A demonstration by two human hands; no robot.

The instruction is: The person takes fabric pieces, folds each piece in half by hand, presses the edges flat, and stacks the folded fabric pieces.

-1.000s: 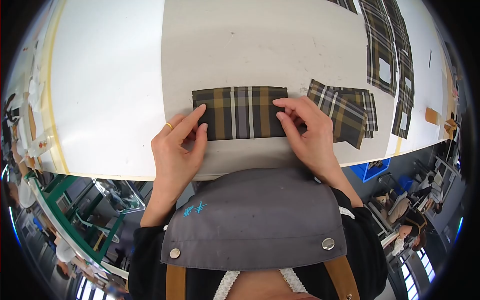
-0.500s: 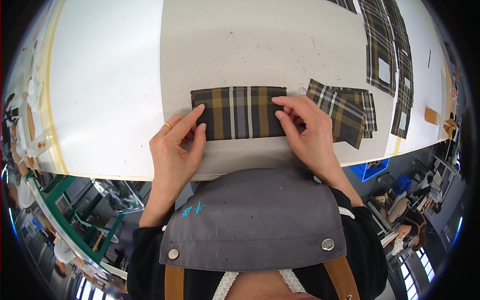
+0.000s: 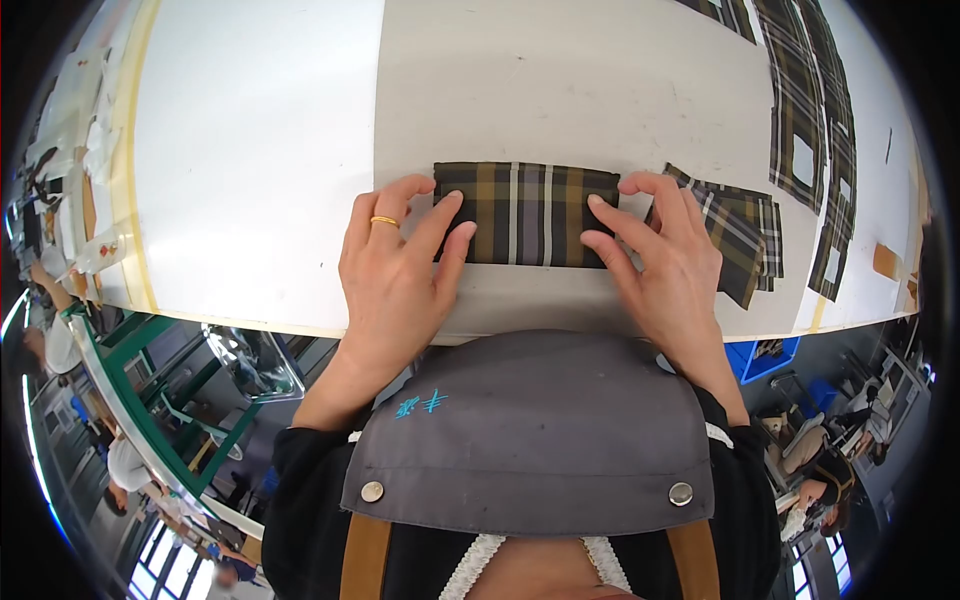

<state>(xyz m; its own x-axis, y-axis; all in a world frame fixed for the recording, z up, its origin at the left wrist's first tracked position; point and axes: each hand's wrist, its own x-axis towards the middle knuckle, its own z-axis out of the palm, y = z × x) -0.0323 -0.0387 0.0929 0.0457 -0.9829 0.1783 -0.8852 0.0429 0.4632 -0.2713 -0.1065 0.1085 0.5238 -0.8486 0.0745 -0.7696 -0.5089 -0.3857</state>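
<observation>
L hand [image 3: 398,262] + R hand [image 3: 672,262]: fingertips spread, resting on both ends of the rectangular dark plaid cloth piece [image 3: 530,217], flat on grey table surface [image 3: 520,110]. Best: press ends evenly, smooth outward w/o skewing stripes.

The white-and-grey table [image 3: 250,150] bears plaid cloth pieces [image 3: 530,215] and, seemingly, a brown scrap [image 3: 886,262]

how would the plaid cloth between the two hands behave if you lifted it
The plaid cloth would probably sag, being thin, flat fabric. It looks light, and its folded-looking top edge might open if lifted by one corner.
</observation>
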